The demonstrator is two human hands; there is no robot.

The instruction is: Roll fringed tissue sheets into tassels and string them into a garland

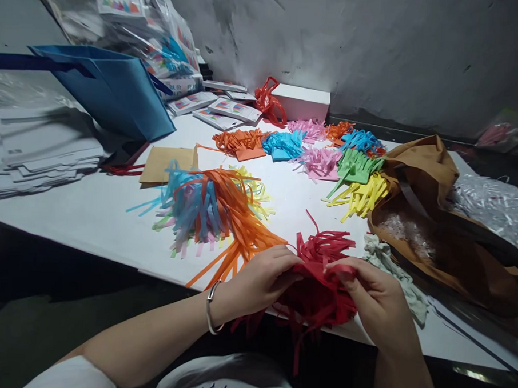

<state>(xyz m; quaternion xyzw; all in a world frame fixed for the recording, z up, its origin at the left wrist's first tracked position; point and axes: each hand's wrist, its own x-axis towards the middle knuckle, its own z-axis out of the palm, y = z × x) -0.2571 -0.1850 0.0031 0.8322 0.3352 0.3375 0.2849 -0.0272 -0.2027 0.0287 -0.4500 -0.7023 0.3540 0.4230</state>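
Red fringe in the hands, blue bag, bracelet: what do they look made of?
Red fringe: likely tissue or crepe paper, matte; thin, limp cut strips.
Blue bag: possibly felt or nonwoven fabric, mostly matte; flat panels, creased edges, no visible weave.
Bracelet: probably metal, polished; silvery, with bright highlights on a narrow curved band.

- White worktop
- Left: stacked white sheets, tan square
- Middle: orange fringe, blue fringe
- Back: white-topped box
- Right: brown bag
- Near edge: red fringe
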